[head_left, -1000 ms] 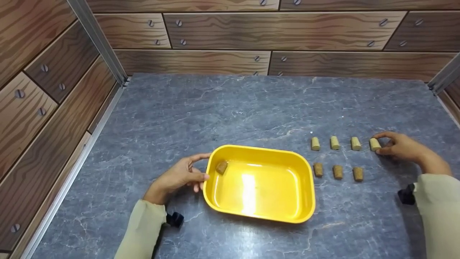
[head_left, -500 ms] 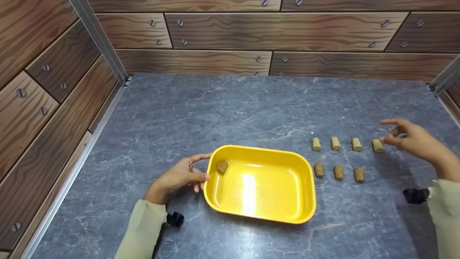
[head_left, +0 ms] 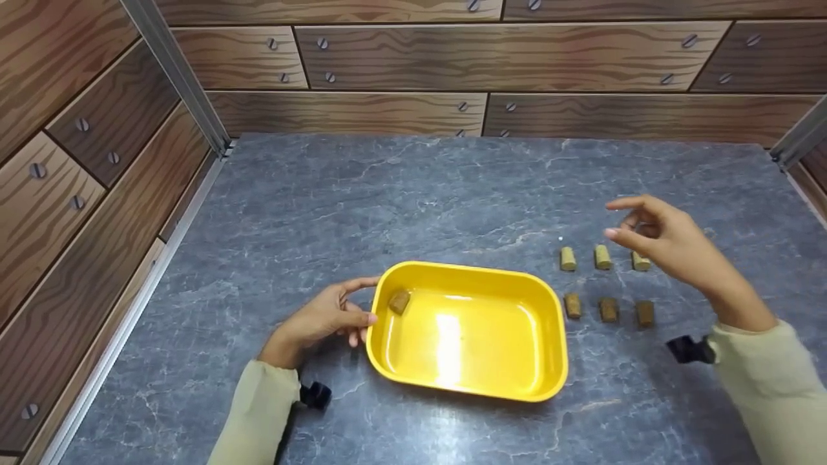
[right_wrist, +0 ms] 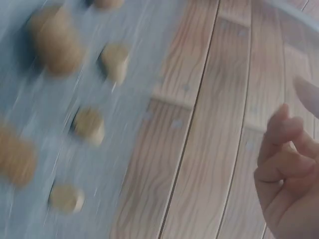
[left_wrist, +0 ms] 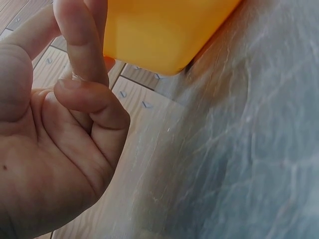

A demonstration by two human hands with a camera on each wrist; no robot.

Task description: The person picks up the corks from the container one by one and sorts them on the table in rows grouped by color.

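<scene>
My left hand (head_left: 326, 316) holds the left wall of a yellow plastic tray (head_left: 468, 391), its thumb at the rim. One brown cork stopper (head_left: 399, 301) lies inside, in the far left corner. My right hand (head_left: 675, 242) hovers above the right side of the table, thumb and index finger apart and nothing between them. Below it, a row of pale cork stoppers (head_left: 603, 257) stands behind a row of three brown cork stoppers (head_left: 608, 310). The hand covers part of the pale row's right end. In the right wrist view, pale corks (right_wrist: 89, 124) appear blurred, apart from the fingers.
A dark grey marbled tabletop (head_left: 362, 194) bears everything. Wood-patterned walls (head_left: 387, 58) stand at the back and left, with a metal corner post (head_left: 184, 77). A tiny white speck (head_left: 561, 239) lies behind the pale corks.
My right hand has let go of the rightmost pale cork, lifted, and moved left over the pale row. My left hand and the tray stay put.
</scene>
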